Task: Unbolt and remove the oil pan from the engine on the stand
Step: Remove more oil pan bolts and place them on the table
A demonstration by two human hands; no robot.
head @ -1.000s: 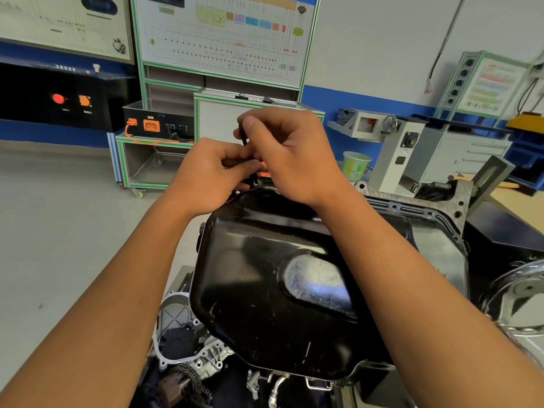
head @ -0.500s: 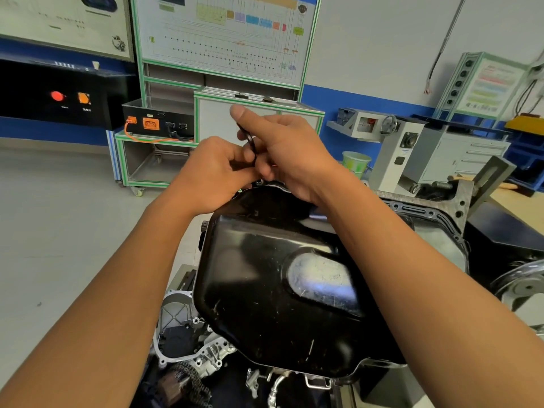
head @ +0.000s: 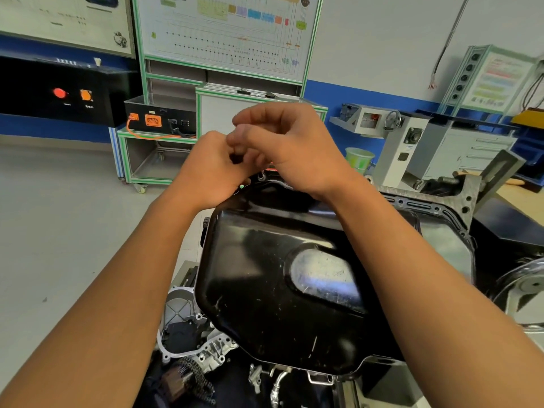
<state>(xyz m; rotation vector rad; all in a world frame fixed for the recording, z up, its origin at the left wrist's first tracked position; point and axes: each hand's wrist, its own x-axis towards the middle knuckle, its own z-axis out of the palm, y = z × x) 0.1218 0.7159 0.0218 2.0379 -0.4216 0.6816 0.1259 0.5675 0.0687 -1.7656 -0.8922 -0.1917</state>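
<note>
Nearest you, the black oil pan [head: 279,290] sits bottom-up on the engine [head: 206,346], under both forearms. At its far rim your left hand [head: 212,169] and right hand [head: 294,145] meet, fingers curled about 1 small dark piece [head: 235,157]; blur hides which hand grips it. Beyond stands a green cup [head: 359,160].

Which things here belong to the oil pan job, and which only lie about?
Job: oil pan, left hand, right hand, small dark item pinched between the hands.
Lying about: green cup, grey machine, black box with orange socket.
</note>
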